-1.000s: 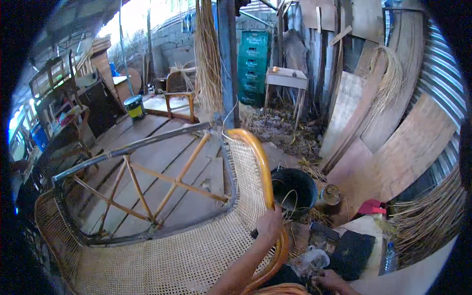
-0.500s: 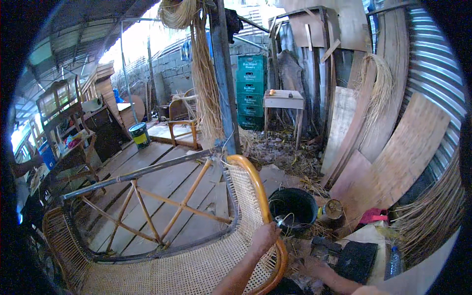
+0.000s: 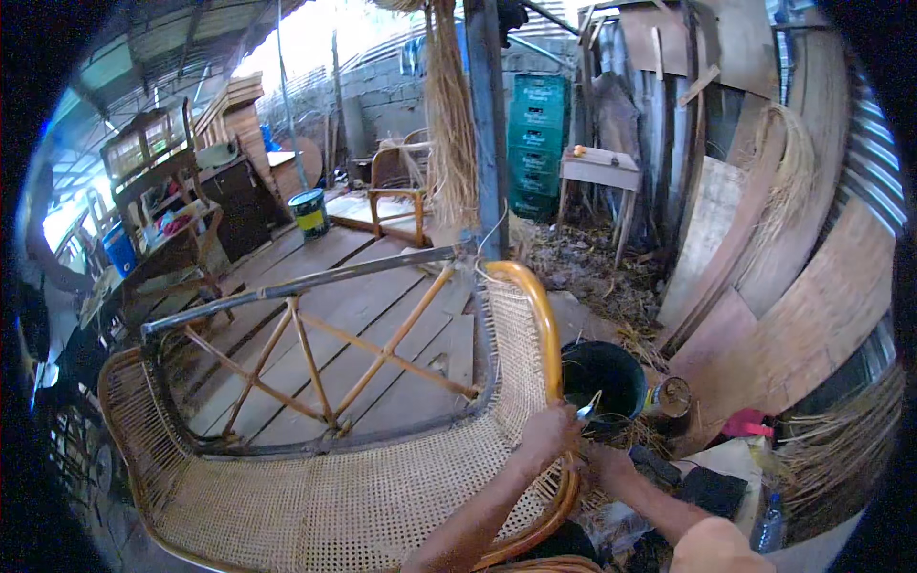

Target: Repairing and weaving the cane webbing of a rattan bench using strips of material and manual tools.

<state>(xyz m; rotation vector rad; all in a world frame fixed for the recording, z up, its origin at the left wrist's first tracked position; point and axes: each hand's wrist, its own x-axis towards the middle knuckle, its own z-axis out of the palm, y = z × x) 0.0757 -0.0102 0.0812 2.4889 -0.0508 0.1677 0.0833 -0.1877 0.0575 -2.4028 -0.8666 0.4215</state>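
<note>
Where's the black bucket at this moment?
In the head view, the black bucket sits right of centre, just beyond both hands, between the woven chair's curved wooden edge on its left and a small can on its right.

Bench seat (image 3: 315,501): woven cane, matt, openwork with a coarse texture. Armrest rail (image 3: 551,334): cane or wood, varnished, glossy honey finish. Back frame (image 3: 291,284): dark, dull, scuffed surface. Crossed struts (image 3: 387,355): smooth brown poles, faint sheen. Tool tip (image 3: 586,411): bright, metal-like. Bucket (image 3: 616,368): black plastic, appears smooth. Hanging fibres (image 3: 447,143): dry, matt, stringy. Crates (image 3: 537,143): green moulded plastic. Leaning board (image 3: 831,286): plywood, matt, blotchy. Side sheeting (image 3: 864,158): corrugated metal, shiny ridges. Block wall (image 3: 390,110): rough, matt masonry. Bottle (image 3: 770,527): clear plastic, glossy.
</note>
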